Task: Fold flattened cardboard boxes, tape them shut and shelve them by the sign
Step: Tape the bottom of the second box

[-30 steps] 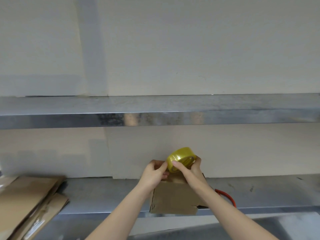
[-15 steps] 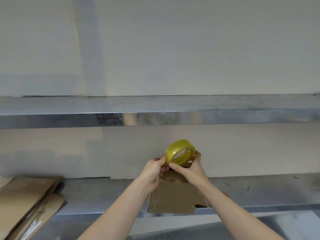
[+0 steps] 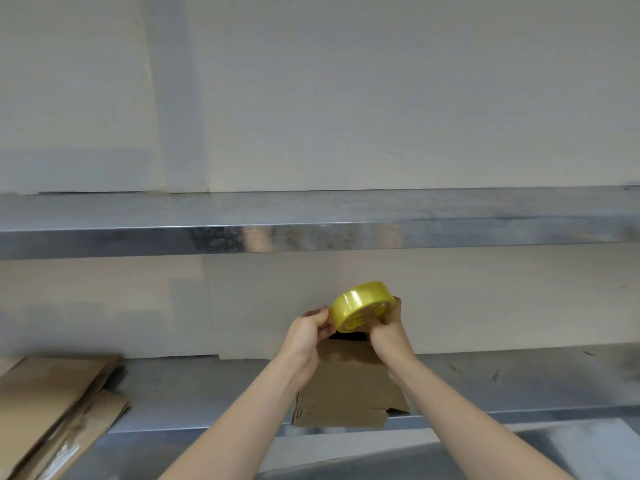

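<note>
A yellow roll of tape [image 3: 358, 303] is held up in front of the wall, above a brown cardboard box [image 3: 348, 389] that stands on the lower metal shelf [image 3: 207, 393]. My right hand [image 3: 388, 336] grips the roll from the right, thumb across its open face. My left hand [image 3: 310, 332] pinches the roll's left edge with its fingertips. The box's front flaps hang over the shelf's front edge; its top is hidden behind my hands.
A stack of flattened cardboard boxes [image 3: 52, 407] lies at the left end of the lower shelf. An upper metal shelf [image 3: 311, 220] runs across the view above my hands. A white wall stands behind both shelves.
The tape roll has turned in my hands, its outer band now facing me more than half a second ago. Both hands stay at the same spot above the box.
</note>
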`<move>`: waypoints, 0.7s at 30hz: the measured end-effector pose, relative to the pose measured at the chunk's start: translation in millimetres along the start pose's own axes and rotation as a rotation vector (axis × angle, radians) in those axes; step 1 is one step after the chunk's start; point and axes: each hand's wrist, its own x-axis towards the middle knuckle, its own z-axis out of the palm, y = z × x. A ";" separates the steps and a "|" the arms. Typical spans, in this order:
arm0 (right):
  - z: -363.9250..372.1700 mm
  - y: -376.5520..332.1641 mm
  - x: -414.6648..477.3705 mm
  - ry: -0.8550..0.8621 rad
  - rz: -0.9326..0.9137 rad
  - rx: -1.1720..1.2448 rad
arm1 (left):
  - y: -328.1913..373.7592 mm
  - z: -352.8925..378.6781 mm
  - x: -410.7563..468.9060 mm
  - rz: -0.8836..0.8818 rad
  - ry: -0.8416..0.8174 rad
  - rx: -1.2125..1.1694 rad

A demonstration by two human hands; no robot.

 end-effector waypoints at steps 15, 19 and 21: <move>-2.2 -10.6 8.0 0.069 0.024 -0.050 | 10.2 18.5 -3.8 -0.212 -0.001 -0.047; -0.8 -17.0 4.0 0.061 0.030 -0.027 | 4.1 17.5 0.8 0.026 0.012 0.310; 0.0 -20.1 2.3 0.037 0.050 -0.002 | 2.4 15.7 2.6 0.155 0.086 0.434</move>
